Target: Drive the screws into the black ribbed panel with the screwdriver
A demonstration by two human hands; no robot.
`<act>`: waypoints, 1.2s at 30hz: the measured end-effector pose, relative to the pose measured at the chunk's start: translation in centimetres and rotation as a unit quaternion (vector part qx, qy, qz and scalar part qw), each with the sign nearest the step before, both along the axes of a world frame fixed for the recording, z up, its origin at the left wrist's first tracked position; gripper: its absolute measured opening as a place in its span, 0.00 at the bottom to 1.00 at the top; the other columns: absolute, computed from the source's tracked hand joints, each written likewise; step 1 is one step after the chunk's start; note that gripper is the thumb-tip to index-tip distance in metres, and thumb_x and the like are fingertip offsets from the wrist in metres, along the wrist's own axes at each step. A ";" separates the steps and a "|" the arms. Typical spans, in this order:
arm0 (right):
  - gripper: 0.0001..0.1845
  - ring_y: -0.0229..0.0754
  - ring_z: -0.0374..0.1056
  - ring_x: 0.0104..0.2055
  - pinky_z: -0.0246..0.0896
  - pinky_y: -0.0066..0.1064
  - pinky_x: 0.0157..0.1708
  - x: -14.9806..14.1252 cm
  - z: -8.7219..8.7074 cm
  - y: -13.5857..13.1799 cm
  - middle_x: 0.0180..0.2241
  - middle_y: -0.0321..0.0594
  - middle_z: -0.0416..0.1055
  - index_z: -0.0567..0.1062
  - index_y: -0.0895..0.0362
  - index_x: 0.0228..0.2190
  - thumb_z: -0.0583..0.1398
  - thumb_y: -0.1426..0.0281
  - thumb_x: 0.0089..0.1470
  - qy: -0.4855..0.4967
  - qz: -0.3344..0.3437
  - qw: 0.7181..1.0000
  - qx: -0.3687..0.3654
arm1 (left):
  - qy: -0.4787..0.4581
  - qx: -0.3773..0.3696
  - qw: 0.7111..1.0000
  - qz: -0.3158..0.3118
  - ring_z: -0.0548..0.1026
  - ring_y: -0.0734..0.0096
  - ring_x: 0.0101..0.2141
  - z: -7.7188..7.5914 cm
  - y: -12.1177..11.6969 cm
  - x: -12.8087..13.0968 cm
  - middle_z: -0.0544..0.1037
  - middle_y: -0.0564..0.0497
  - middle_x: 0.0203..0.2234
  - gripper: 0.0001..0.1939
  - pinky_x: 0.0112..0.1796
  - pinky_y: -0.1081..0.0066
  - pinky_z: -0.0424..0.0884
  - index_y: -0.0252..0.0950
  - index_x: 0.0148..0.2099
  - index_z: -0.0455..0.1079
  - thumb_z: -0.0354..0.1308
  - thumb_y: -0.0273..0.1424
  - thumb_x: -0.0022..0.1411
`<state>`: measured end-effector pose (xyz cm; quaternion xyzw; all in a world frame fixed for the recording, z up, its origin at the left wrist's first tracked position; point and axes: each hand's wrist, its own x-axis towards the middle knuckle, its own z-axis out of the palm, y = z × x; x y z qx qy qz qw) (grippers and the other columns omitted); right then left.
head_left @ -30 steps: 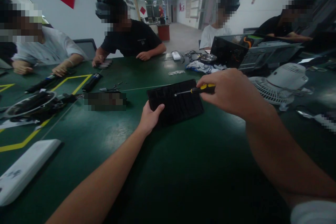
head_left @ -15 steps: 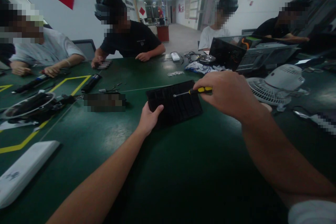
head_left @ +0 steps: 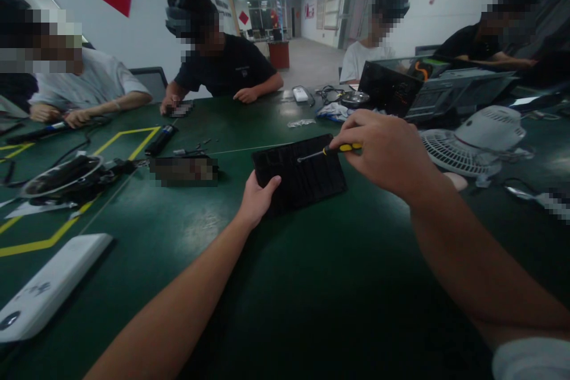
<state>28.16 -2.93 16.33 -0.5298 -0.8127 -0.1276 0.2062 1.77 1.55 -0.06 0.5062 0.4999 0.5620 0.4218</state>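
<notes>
A flat black ribbed panel lies on the dark green table in front of me. My left hand grips its near left corner, thumb on top. My right hand is closed around a small screwdriver with a yellow and black handle. Its thin metal shaft points left and its tip rests on the panel's upper middle.
A white fan lies on its side at the right, an open computer case behind it. A white device sits near left, a dark dismantled fan farther left. Other people sit around the table's far side.
Both hands stay on the panel and screwdriver. The screwdriver handle shifts only slightly; the view has wobbled a little.
</notes>
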 end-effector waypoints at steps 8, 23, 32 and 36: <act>0.18 0.55 0.74 0.48 0.63 0.41 0.38 0.7 -0.1 0.5 0.50 0.44 0.79 0.90 0.48 0.44 0.63 0.75 0.60 0.017 0.017 1.000 -0.004 | -0.009 -0.004 1.000 0.003 0.82 0.49 0.55 -0.3 0.1 0.0 0.84 0.42 0.52 0.23 0.61 0.44 0.76 0.38 0.56 0.75 0.72 0.36 0.60; 0.18 0.54 0.74 0.48 0.65 0.42 0.41 1.0 -0.5 1.0 0.49 0.44 0.79 0.89 0.48 0.43 0.63 0.74 0.57 0.026 0.037 0.999 0.016 | -0.013 0.001 1.000 -0.003 0.82 0.50 0.55 -0.5 0.2 0.1 0.84 0.42 0.53 0.22 0.62 0.46 0.75 0.38 0.56 0.75 0.71 0.35 0.61; 0.18 0.51 0.74 0.46 0.64 0.40 0.39 1.3 -0.4 1.3 0.50 0.44 0.79 0.89 0.48 0.44 0.61 0.74 0.60 0.003 0.058 0.998 0.016 | -0.023 -0.005 1.000 -0.005 0.81 0.51 0.55 -0.4 0.0 0.0 0.84 0.43 0.52 0.22 0.61 0.47 0.75 0.39 0.56 0.75 0.70 0.35 0.61; 0.18 0.51 0.75 0.46 0.64 0.40 0.40 1.3 -0.4 1.2 0.50 0.44 0.79 0.89 0.48 0.45 0.62 0.74 0.60 0.005 0.056 0.998 0.009 | -0.014 -0.009 1.000 -0.004 0.81 0.50 0.55 -0.2 -0.1 -0.1 0.84 0.42 0.52 0.22 0.61 0.47 0.75 0.38 0.55 0.75 0.70 0.35 0.61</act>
